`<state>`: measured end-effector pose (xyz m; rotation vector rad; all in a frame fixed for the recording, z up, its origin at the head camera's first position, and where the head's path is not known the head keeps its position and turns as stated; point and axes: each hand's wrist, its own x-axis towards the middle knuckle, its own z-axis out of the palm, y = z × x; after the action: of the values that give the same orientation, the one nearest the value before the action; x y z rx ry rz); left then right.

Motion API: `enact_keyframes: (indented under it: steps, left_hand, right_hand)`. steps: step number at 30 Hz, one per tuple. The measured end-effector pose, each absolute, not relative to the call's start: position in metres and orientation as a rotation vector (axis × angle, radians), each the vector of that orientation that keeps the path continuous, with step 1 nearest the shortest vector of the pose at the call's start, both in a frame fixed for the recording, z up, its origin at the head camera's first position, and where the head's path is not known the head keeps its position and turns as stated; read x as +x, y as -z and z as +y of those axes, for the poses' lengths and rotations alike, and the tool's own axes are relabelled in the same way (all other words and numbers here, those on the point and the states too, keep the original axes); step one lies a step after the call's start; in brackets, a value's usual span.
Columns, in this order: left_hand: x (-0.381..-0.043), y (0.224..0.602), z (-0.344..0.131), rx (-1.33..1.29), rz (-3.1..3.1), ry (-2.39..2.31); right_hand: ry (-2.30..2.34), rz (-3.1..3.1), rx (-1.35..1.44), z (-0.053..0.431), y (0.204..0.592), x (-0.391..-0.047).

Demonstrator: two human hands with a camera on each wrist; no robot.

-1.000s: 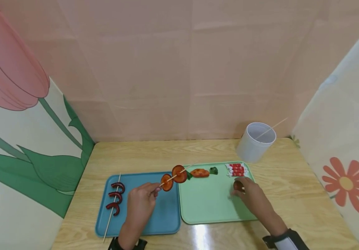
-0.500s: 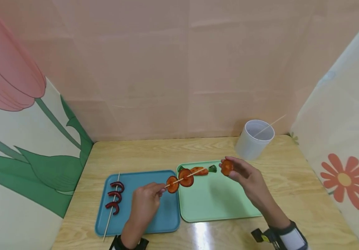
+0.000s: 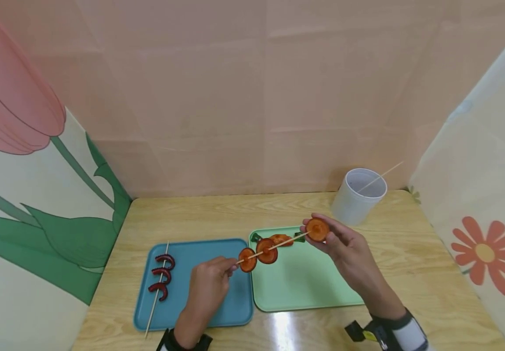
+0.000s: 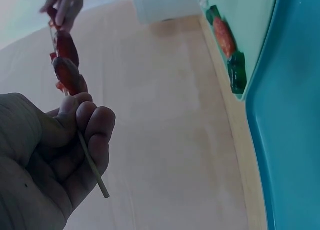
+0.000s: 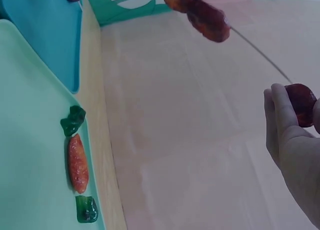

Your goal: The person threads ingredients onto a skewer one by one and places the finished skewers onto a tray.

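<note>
My left hand (image 3: 208, 287) pinches a wooden skewer (image 3: 293, 238) near its lower end; the butt sticks out below the fingers in the left wrist view. Two round, orange-brown food pieces (image 3: 267, 254) are threaded on it close to that hand. My right hand (image 3: 349, 251) holds a third such round piece (image 3: 318, 228) between thumb and fingers, its flat face towards the head camera. The skewer's tip is right at this piece's edge in the head view; in the right wrist view the skewer (image 5: 262, 54) runs up to it. Both hands are raised above the trays.
A blue tray (image 3: 230, 312) bears a skewer (image 3: 150, 319) with three curved dark-red pieces. On the green tray (image 3: 305, 297) lie an orange sausage-shaped piece (image 5: 78, 164) and two green pieces (image 5: 73, 121). Behind stands a white cup (image 3: 353, 204) holding a skewer (image 3: 388, 171).
My right hand has lifted the round piece off the green tray and brought it leftward to the skewer tip. My left hand has shifted the skewer slightly right.
</note>
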<state>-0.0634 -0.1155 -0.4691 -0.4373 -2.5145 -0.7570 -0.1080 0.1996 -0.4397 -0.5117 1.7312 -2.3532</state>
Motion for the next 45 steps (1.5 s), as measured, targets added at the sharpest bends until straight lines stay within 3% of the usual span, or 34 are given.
enact_keyframes:
  steps: [45]
  left_hand:
    - [-0.064,0.469,-0.105,-0.487,-2.459,0.799]
  right_hand:
    - [2.086,2.021,-0.522,0.177,0.438,-0.098]
